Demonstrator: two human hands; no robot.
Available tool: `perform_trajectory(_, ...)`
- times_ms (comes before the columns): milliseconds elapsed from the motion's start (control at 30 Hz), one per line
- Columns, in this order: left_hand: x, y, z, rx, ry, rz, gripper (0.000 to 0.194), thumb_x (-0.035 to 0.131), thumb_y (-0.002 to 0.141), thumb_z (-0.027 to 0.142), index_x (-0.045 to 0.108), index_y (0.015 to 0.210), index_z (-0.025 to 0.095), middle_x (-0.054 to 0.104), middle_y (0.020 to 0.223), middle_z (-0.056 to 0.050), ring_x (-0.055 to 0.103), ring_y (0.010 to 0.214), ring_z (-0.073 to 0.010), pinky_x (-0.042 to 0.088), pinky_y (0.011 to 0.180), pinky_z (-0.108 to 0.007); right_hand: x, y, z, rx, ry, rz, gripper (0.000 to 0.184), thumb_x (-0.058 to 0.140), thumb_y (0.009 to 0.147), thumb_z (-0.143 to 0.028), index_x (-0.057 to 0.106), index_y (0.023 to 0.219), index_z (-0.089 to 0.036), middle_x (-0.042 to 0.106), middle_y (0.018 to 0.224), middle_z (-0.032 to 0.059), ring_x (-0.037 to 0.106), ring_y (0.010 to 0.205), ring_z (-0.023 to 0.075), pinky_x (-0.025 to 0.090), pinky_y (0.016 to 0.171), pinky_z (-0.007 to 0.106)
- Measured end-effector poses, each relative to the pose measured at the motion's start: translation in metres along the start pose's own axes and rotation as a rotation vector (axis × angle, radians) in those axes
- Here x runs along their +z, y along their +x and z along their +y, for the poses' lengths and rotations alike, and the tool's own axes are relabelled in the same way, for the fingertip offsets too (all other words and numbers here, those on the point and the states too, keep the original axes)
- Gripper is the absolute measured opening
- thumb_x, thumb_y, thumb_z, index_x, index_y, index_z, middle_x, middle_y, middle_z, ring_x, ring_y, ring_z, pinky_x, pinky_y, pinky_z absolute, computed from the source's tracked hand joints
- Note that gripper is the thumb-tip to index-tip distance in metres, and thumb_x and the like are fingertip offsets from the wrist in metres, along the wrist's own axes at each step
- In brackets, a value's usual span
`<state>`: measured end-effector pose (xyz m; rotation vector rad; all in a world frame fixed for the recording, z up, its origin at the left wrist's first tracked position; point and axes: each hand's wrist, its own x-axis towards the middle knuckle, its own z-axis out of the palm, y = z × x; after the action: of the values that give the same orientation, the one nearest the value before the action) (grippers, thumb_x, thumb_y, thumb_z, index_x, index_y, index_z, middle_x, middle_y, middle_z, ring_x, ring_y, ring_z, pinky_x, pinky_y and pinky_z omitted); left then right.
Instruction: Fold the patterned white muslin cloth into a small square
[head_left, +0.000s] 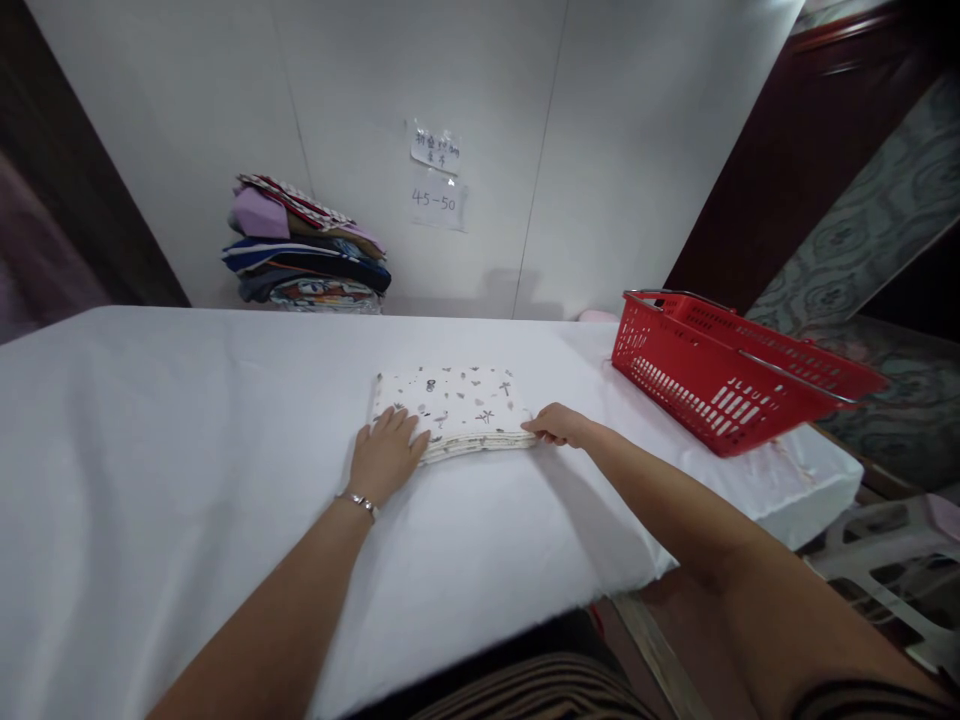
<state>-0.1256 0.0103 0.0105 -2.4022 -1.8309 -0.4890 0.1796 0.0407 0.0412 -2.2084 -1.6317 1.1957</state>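
A folded white cloth [461, 400] with small dark prints lies flat on the white-covered table [150, 420], near its middle. My left hand [385, 455] rests palm down on the cloth's near left corner, fingers stretched out; a bracelet sits on that wrist. My right hand [559, 424] is at the cloth's near right corner, its fingers curled and pinching the edge of the folded layers.
A red plastic basket [720, 370] with metal handles stands at the table's right end. A pile of folded clothes [304, 245] sits at the back against the white wall, under two paper notes [436, 175]. White plastic chairs [885, 570] stand lower right.
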Motion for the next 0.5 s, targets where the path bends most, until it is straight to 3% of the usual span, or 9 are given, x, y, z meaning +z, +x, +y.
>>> perform_trajectory(233,0.001,0.0,0.0,-0.005,0.009,-0.001,0.041,0.027,0.09,0.041,0.052,0.116,0.022,0.045,0.134,-0.005,0.028,0.13,-0.0233,0.032,0.098,-0.045,-0.006,-0.006,-0.012,0.083,-0.102,-0.018,0.038,0.07,0.066,-0.049,0.054,0.058,-0.015,0.049,0.043,-0.0006,0.034,0.034,0.0058,0.023,0.036,0.021)
perform_trajectory(500,0.003,0.001,-0.001,-0.016,-0.006,-0.01,0.042,0.027,0.089,0.043,0.052,0.116,0.022,0.045,0.135,-0.006,0.028,0.131,-0.0233,0.031,0.099,-0.045,-0.005,-0.016,-0.022,0.104,-0.207,-0.011,0.036,0.064,0.072,-0.046,0.051,0.056,-0.016,0.047,0.044,-0.0023,0.029,0.033,0.0043,0.022,0.037,0.021)
